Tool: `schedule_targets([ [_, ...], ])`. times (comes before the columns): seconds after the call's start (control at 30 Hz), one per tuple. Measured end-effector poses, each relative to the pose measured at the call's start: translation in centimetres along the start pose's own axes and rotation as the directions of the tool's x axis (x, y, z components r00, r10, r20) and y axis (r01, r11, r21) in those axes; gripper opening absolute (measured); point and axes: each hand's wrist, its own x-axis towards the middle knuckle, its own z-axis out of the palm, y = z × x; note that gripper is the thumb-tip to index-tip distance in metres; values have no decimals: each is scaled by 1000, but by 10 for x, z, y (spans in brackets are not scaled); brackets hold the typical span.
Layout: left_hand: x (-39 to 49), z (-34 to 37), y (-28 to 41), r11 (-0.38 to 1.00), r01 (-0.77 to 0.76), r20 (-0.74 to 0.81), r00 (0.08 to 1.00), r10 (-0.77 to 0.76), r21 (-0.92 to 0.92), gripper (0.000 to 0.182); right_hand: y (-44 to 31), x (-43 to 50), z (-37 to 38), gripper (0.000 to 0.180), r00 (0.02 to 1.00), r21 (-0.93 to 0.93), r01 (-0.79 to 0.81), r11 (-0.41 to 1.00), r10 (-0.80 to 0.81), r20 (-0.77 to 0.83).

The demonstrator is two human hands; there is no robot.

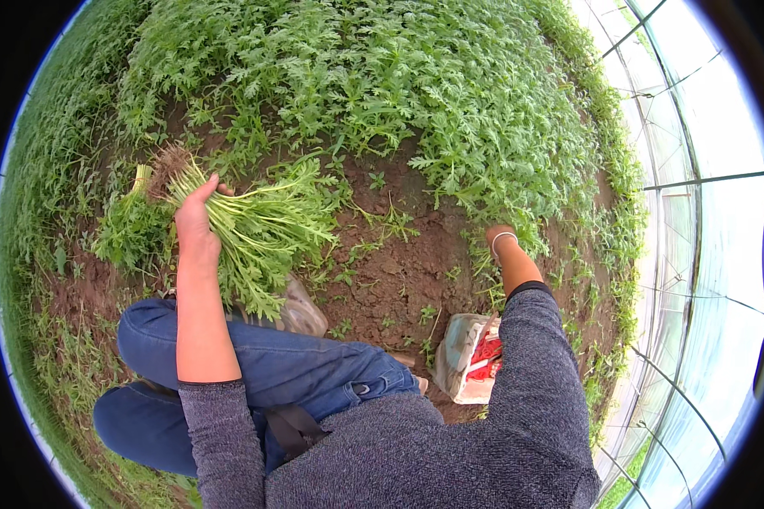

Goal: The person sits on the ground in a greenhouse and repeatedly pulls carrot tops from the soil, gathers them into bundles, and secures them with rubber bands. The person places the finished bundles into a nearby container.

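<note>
My left hand (197,213) grips a thick bunch of leafy greens (274,219) by the stems. Its brown roots (170,167) stick out to the upper left, and the leaves fan out to the right and down over my knee. At the right, my right hand (500,234) reaches low into the standing plants (503,159) at the edge of the uncut bed. Leaves hide its fingers, so I cannot see what they touch. Left of my left hand, another bunch of greens (130,223) lies on the ground, its pale stem ends pointing up.
A box in plastic wrap (461,359) with red ties inside stands below my right forearm. Brown soil (388,273) with scattered small weeds lies before me. A clear plastic greenhouse wall (668,242) on metal ribs runs along the right. My bent knees (159,331) are at the left.
</note>
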Motion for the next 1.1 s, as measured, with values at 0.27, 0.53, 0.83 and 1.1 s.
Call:
schedule_targets([
  [0.27, 21, -16, -6, 995, -31, -19, 999, 33, 90, 15, -10, -1, 4, 30, 994, 50, 106, 993, -105, -16],
  [0.53, 24, -24, -1, 998, 15, -48, 999, -12, 68, 15, -81, -26, 30, 27, 953, 64, 281, 958, -286, 101],
  [0.83, 36, -4, -5, 998, 10, 5, 1000, -10, 56, 15, -83, -180, -125, 25, 871, 400, 366, 841, -157, -466],
  [1.1, 27, -5, -5, 974, -99, 29, 995, 95, 206, 15, -152, -155, -22, 37, 959, 128, 210, 969, -230, 164],
])
